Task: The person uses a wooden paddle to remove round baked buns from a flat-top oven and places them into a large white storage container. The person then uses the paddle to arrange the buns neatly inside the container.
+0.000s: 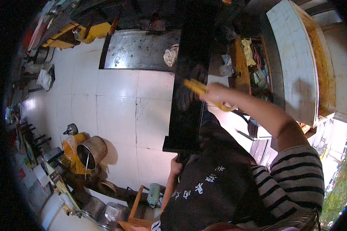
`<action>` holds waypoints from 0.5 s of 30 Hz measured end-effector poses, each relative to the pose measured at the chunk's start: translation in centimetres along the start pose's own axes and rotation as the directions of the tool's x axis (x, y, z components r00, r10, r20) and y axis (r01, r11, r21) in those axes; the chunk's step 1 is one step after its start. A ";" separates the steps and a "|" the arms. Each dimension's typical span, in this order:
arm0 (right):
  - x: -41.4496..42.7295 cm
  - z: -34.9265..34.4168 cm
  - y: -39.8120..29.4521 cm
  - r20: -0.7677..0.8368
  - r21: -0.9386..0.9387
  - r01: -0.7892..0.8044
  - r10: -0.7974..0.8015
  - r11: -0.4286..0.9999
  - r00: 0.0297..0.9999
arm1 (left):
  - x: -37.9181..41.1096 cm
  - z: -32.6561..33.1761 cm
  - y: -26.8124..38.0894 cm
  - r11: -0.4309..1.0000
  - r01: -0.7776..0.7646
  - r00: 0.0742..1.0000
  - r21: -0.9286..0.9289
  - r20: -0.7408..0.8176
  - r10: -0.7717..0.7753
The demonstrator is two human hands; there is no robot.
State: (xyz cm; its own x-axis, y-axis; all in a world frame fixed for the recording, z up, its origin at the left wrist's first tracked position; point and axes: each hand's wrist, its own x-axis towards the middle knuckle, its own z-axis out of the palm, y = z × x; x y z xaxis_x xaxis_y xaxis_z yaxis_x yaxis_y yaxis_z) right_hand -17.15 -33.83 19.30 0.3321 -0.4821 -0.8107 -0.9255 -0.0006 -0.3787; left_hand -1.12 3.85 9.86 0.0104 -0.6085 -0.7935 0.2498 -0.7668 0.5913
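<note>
A long black panel (188, 115), probably metal, stretches from the top of the view down to the front of my black apron (219, 190). My right hand (215, 93) grips a yellow implement (196, 86), blurred by motion, with its far end over the panel; its exact kind is unclear. Low beside the apron, my left hand (175, 167) closes around a dark part at the panel's near end, partly hidden by the apron. Beyond the panel lies a dark metal plate (138, 52) with a crumpled cloth (171, 55) on it.
Pale floor tiles (115, 109) spread to the left. A metal pot (97, 150), a small kettle-like vessel (71, 129) and a green thermos flask (154, 193) stand there. At right are an open wooden drawer (241, 66) holding bags and a white-topped cabinet (295, 63).
</note>
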 end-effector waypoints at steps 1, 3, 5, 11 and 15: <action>0.2 -2.7 -1.0 -0.095 0.209 -0.099 0.121 0.973 0.988 | 0.1 0.0 0.3 0.999 0.024 1.000 -0.037 0.019 -0.023; 5.9 -8.0 0.1 -0.240 0.236 0.012 0.046 0.972 0.970 | 0.3 0.0 0.5 0.991 0.050 0.999 0.123 -0.019 -0.048; 9.0 -12.5 -2.2 -0.167 0.490 0.113 -0.034 0.864 0.985 | 0.3 -0.2 -0.9 0.999 0.036 0.999 0.005 -0.012 -0.036; 19.4 -21.1 -4.0 -0.651 0.261 0.135 0.071 0.956 0.755 | 0.6 -1.2 -2.8 0.979 0.155 0.985 0.130 -0.101 -0.143; 22.4 -22.0 -3.0 -0.694 0.458 0.197 0.210 0.867 0.689 | 0.7 -1.5 -4.1 0.943 -0.127 0.988 0.307 -0.047 0.148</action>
State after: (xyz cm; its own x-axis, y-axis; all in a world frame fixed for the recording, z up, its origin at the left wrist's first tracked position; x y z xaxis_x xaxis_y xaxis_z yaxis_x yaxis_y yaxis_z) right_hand -10.91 -63.89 12.08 -0.0916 -0.9401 -0.3285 -0.6540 0.3056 -0.6920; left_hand -0.71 6.89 6.62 0.0930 -0.7050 -0.7031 -0.0631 -0.7089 0.7024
